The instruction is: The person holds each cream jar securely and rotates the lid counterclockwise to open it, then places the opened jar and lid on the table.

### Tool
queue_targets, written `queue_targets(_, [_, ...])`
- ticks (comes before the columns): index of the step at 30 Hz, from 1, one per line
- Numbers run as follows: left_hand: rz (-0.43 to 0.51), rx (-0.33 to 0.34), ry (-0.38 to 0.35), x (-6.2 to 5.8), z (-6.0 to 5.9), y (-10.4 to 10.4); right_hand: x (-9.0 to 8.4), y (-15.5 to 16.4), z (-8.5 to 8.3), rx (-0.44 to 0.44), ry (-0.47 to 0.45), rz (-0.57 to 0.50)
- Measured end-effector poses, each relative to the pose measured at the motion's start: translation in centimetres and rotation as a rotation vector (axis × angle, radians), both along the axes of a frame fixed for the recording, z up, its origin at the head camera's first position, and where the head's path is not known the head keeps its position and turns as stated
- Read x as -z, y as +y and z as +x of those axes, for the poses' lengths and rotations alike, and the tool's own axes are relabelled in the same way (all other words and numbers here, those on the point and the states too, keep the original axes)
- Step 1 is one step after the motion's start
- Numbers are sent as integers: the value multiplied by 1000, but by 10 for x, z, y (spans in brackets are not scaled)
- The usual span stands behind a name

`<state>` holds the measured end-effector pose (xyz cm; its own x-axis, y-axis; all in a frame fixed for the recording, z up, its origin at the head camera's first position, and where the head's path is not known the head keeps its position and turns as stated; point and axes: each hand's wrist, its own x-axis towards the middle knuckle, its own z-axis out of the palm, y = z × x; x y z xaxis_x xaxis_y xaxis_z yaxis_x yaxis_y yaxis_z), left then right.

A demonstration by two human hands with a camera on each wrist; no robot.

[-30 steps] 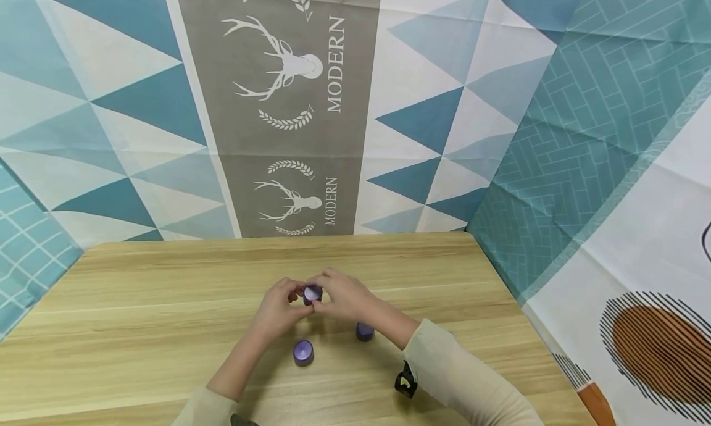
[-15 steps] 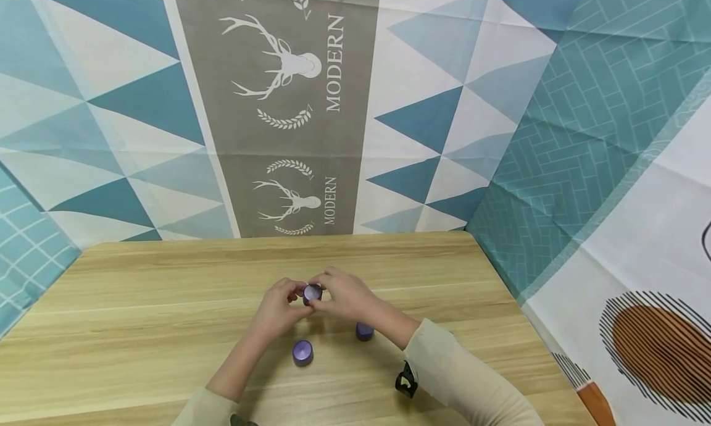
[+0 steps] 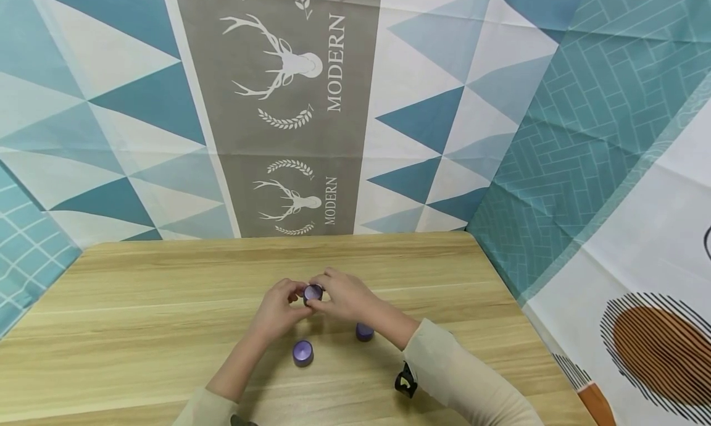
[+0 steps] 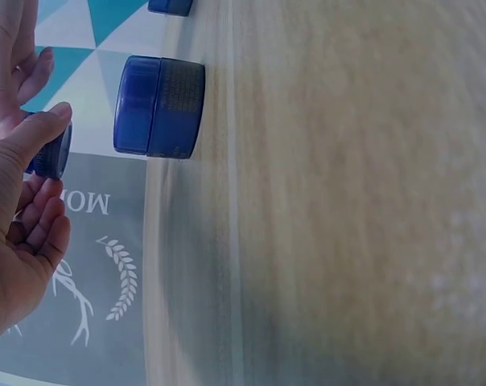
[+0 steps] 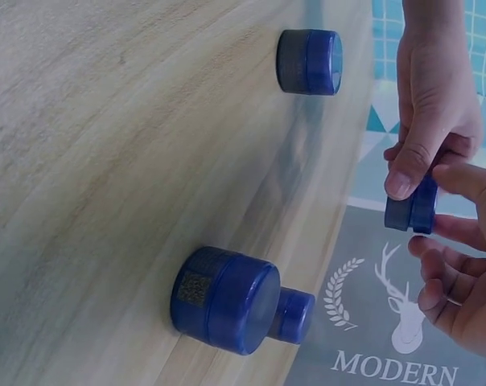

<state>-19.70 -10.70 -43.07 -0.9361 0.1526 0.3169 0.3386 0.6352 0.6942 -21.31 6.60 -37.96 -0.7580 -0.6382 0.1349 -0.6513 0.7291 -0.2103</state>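
Both hands hold a small purple lidded jar (image 3: 313, 294) above the middle of the table. My left hand (image 3: 280, 305) pinches its lower part, thumb (image 5: 401, 183) pressed on the dark base. Fingers and thumb of my right hand (image 3: 343, 296) grip the lid, which looks bluer in the right wrist view; a thin seam shows between lid and base there. Nearer me stands a similar jar (image 3: 302, 353), lid upward. Another jar (image 3: 364, 331) is partly covered by the right forearm.
In the right wrist view, a large-looking jar (image 5: 225, 301) stands in front of a further jar (image 5: 295, 315). A black strap piece (image 3: 406, 381) hangs under the right sleeve. The wooden table (image 3: 139, 327) ends at patterned cloth hangings (image 3: 289, 129) behind and on the sides.
The right thumb has shifted slightly left along the held jar's lid. Both hands stay in nearly the same place, and the standing jars have not moved.
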Motion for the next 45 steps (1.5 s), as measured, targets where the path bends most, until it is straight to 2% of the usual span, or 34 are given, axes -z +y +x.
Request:
queue_targets(7, [1,3,-9,0,0,0,-3,-1,1,-36,10,2])
queue_targets(12, [28,17,-7,-1,1,0,-2,0,2,-29,8,9])
queue_targets(19, [-9,5,-5,-2,1,0,-2,-1,1,-14,15,12])
queue_targets(27, [-2,14,-9,-1,1,-1,-4,-2,0,-39,-4,23])
queue_targets(39, [11,19,-9,-1,1,-1,-3,-6,-3,31,25,67])
queue_targets(45, [15,19,-2,-1,1,-1,-5,-8,-3,14,28,74])
